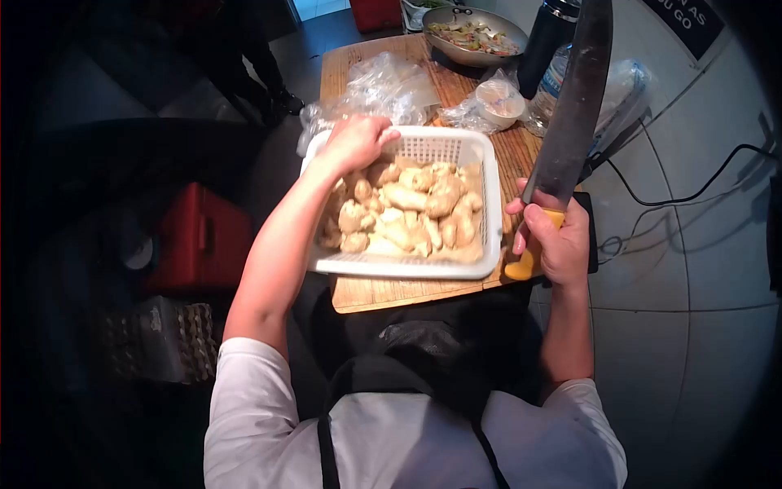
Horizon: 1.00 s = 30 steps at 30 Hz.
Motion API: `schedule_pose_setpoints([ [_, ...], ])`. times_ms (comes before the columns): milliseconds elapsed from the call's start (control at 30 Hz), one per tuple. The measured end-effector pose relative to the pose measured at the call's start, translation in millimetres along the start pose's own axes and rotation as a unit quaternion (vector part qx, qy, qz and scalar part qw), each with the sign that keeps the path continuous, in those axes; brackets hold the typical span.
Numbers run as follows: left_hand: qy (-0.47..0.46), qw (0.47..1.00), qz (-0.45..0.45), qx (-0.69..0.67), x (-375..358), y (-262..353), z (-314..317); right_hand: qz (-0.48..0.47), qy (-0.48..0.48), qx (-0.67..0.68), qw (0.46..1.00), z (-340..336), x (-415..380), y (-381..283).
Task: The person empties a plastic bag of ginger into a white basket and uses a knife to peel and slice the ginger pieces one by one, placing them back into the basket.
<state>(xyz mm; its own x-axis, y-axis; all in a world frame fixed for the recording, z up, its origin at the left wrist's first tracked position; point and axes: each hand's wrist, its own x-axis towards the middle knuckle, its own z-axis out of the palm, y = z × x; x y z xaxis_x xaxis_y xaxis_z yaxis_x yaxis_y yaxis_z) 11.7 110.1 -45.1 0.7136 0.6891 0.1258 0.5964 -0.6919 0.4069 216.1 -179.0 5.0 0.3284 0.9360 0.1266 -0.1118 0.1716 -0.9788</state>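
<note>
A white plastic basket [492,204] holds many pale, knobbly pieces of ginger [405,197]. At its far left corner, my left hand [357,145] is closed over the rim, its fingertips partly hidden. My right hand [560,236] grips a large knife [574,106] by its yellow handle, to the right of the basket. The broad dark blade points up and away from me.
The basket rests on a wooden table [358,295]. Behind it lie crumpled plastic bags [387,90], a wrapped tub [499,101], a pan of food [474,37] and a black flask [551,41]. A red container [199,236] stands left; another person's legs [259,65] show beyond.
</note>
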Motion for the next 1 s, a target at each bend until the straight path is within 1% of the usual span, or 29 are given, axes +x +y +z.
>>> schedule_pose_setpoints([
  [33,0.02,1.0,-0.015,-0.01,-3.4,-3.1,4.4,-0.002,-0.001,-0.009,1.0,-2.4,-9.6,0.7],
  [67,0.035,0.999,-0.021,-0.022,-6.6,-9.9,10.7,-0.003,-0.021,-0.022,1.0,-8.8,-15.6,5.7],
  [100,0.097,0.994,0.014,-0.037,-16.3,-2.7,9.7,-0.013,-0.011,-0.016,1.0,-8.7,-25.3,5.0],
  [167,0.22,0.971,0.076,0.044,-22.9,-1.6,7.1,-0.05,0.006,-0.018,0.999,1.0,-20.1,2.5],
  [200,0.18,0.983,0.041,0.008,-27.5,7.5,-4.6,-0.059,0.033,-0.027,0.997,11.9,-14.3,-5.7],
  [267,0.091,0.993,-0.032,-0.065,-43.5,26.8,-23.6,-0.032,-0.018,-0.012,0.999,18.7,4.0,-12.1],
  [333,0.0,0.998,-0.048,0.047,-75.5,33.6,-18.3,0.002,-0.067,-0.022,0.998,27.3,8.6,-13.3],
  [367,-0.049,0.992,-0.052,0.104,-81.7,33.8,-20.3,0.0,-0.084,-0.011,0.996,31.2,14.8,-16.9],
  [400,-0.06,0.985,0.018,0.16,-88.5,15.6,-9.6,-0.003,-0.102,-0.002,0.995,34.4,20.7,-19.6],
  [433,-0.072,0.991,-0.004,0.116,-93.8,9.3,-4.2,-0.007,-0.118,0.01,0.993,34.6,24.0,-21.9],
  [500,-0.098,0.994,-0.047,0.027,-100.4,2.9,-1.8,-0.025,-0.122,0.009,0.992,37.1,30.0,-29.0],
  [533,-0.13,0.988,-0.045,0.068,-101.1,3.3,-8.1,-0.028,-0.119,0.005,0.992,36.7,32.6,-33.1],
  [633,-0.104,0.991,-0.052,-0.069,-109.9,0.4,-31.4,-0.037,-0.122,0.007,0.992,25.9,35.5,-30.1],
  [667,-0.094,0.984,-0.098,-0.112,-111.3,2.4,-41.5,-0.039,-0.114,0.007,0.993,22.7,33.0,-27.8],
  [700,-0.079,0.957,-0.086,-0.267,-108.0,-12.1,-37.7,-0.04,-0.109,0.005,0.993,21.0,32.9,-25.5],
  [733,-0.062,0.904,-0.074,-0.416,-105.7,-34.0,-23.7,-0.036,-0.096,0.022,0.994,23.6,35.3,-22.9],
  [767,-0.044,0.829,-0.06,-0.555,-103.9,-44.7,-18.2,-0.054,-0.091,0.023,0.994,30.1,41.1,-21.7],
  [800,-0.023,0.761,-0.026,-0.648,-99.5,-31.3,-14.4,-0.072,-0.086,0.025,0.993,39.6,52.5,-22.2],
  [833,0.032,0.708,-0.058,-0.703,-92.4,-21.0,-6.4,-0.092,-0.08,0.026,0.992,49.1,65.1,-22.9],
  [900,0.017,0.612,0.01,-0.791,-75.9,-6.2,1.1,-0.157,-0.104,0.006,0.982,67.4,96.7,-16.8],
  [933,-0.01,0.55,0.032,-0.835,-63.8,-4.7,4.3,-0.151,-0.1,-0.019,0.983,77.6,108.2,-14.8],
  [967,0.015,0.522,0.012,-0.853,-55.4,-1.9,10.4,-0.15,-0.095,-0.045,0.983,85.9,117.4,-11.2],
  [1000,0.013,0.491,0.01,-0.871,-46.8,0.7,13.2,-0.168,-0.076,-0.044,0.982,93.5,127.6,2.0],
])
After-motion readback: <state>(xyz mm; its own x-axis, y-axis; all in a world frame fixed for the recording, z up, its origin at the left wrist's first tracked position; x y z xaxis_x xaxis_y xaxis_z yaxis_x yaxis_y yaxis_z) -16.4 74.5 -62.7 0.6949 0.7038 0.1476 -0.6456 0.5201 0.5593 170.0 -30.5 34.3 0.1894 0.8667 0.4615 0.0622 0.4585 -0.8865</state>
